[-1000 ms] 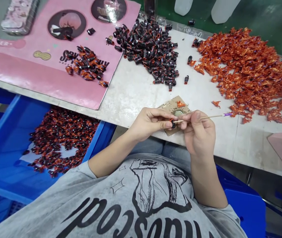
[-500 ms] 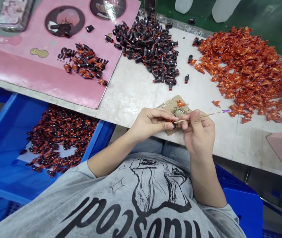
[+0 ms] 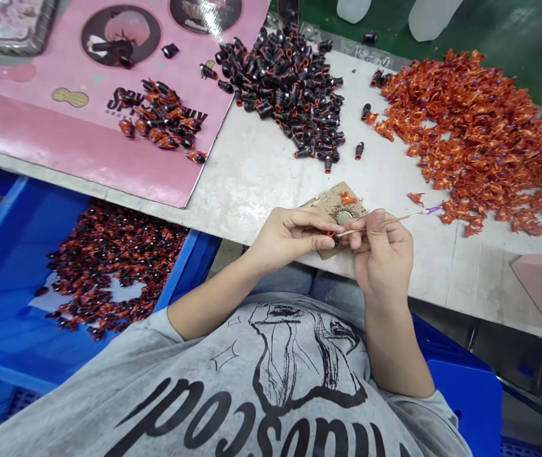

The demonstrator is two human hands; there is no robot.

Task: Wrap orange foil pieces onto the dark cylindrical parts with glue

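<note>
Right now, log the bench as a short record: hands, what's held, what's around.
left hand: pinches small black piece
right hand: holds thin stick, purple near far end, near end at the piece
under hands: cardboard with round disc
table: black pile, orange pile, pink mat
below left: blue crate of black-and-orange pieces

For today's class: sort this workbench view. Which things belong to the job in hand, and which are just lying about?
Part of the job: left hand; small black piece; right hand; thin wooden stick; cardboard scrap; heap of black pieces; heap of orange pieces; blue crate.

Lying about: white plastic bottles; patterned tin; pink printed mat.
</note>
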